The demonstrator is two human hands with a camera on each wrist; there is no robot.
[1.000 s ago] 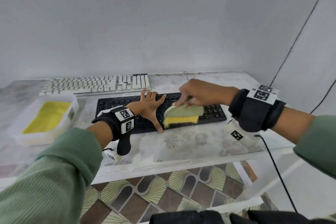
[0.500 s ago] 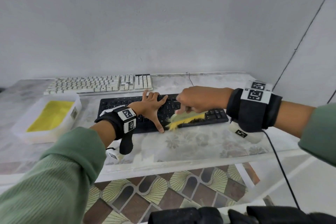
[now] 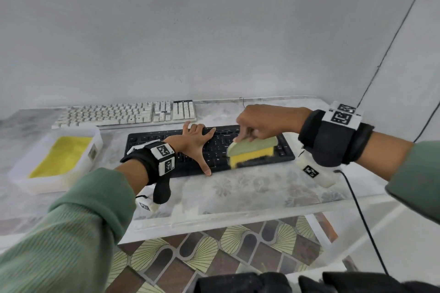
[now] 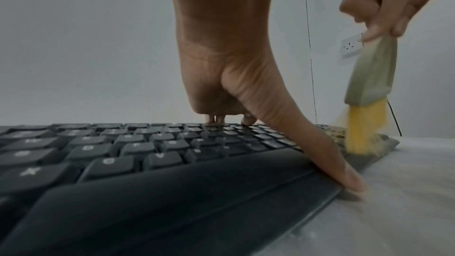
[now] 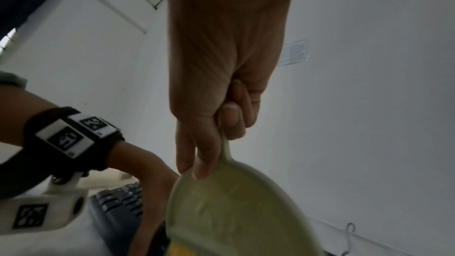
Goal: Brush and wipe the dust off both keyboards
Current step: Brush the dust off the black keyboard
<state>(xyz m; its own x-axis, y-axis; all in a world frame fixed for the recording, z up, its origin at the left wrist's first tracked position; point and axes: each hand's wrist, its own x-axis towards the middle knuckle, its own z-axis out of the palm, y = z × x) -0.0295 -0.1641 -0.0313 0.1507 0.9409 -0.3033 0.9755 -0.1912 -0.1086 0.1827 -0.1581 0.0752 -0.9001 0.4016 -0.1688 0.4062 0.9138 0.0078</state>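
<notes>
— Glass-topped table [image 3: 250, 188] against a plain grey wall, patterned tiles showing underneath. What's on it?

— Nearest the person, the black keyboard [image 3: 166, 140] lies flat, roughly in the middle of the tabletop. Both hands are on or over it.

— Which hand does what?

— The left hand [image 3: 194, 143] is spread flat across the middle keys, fingers straight, thumb stretched down to the keyboard's near edge where it touches the glass. It holds nothing; it only presses. In the left wrist view the fingertips [image 4: 247, 120] rest on the far rows.

— And the other?

— The right hand [image 3: 259, 123] has its fingers curled round the handle of a pale green brush [image 3: 252, 150]. Its yellow bristles [image 4: 364, 129] point down and touch the right end of the black keyboard, near the front edge. They look smeared with blur.

— The second keyboard?

— The white keyboard [image 3: 126, 114] sits farther back, parallel to the black one and just behind it, close to the wall. No hand touches it.

— Anything else?

— A white tray [image 3: 95, 143] to the left of the black keyboard, holding a folded yellow cloth [image 3: 62, 157]. A black cable [image 3: 364, 221] hangs from the right wrist device down past the table's edge.
</notes>
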